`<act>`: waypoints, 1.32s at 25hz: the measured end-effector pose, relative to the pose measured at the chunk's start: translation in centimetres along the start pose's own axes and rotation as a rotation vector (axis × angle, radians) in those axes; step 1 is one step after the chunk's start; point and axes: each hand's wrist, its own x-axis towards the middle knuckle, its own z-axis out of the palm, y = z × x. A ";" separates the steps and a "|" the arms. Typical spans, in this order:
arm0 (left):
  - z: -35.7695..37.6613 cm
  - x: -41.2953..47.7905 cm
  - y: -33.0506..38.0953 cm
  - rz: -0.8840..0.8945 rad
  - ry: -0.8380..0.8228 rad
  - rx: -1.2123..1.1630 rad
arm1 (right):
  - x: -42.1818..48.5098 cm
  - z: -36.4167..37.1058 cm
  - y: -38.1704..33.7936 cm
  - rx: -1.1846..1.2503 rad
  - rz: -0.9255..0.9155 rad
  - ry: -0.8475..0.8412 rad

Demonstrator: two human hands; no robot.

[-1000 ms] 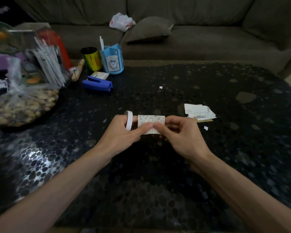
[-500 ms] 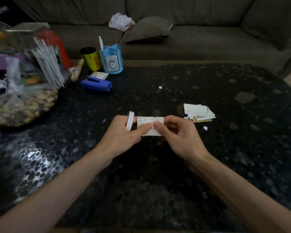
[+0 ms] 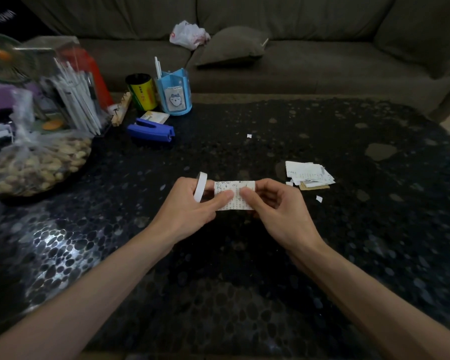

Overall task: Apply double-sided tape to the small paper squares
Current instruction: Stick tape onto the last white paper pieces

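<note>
A small white paper piece (image 3: 235, 201) with handwriting is held above the dark table, between both hands. My left hand (image 3: 192, 206) pinches its left side with the thumb on top, and a white roll of double-sided tape (image 3: 201, 187) sits around that hand's fingers. My right hand (image 3: 278, 209) pinches the paper's right side, thumb pressed on its face next to the left thumb. A pile of more paper pieces (image 3: 308, 174) lies on the table to the right.
A blue stapler (image 3: 151, 131), a blue pen holder (image 3: 174, 93) and a yellow can (image 3: 140, 92) stand at the back left. A bag of nuts (image 3: 34, 162) and clutter fill the left edge. Tiny paper scraps (image 3: 319, 199) lie about. A sofa (image 3: 296, 55) is behind the table.
Both hands and the paper have stayed almost in place; the thumbs have shifted only slightly on the paper's face.
</note>
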 end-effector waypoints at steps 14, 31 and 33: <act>0.4 0.0 0.1 0.010 -0.020 -0.061 | -0.2 0.2 -0.4 -0.030 -0.025 -0.042; 0.1 -0.3 0.3 0.109 0.017 -0.045 | 0.0 -0.1 -0.6 0.000 -0.001 -0.065; 0.0 -0.3 0.3 0.104 -0.009 -0.063 | 0.0 -0.1 -0.6 0.003 -0.004 -0.076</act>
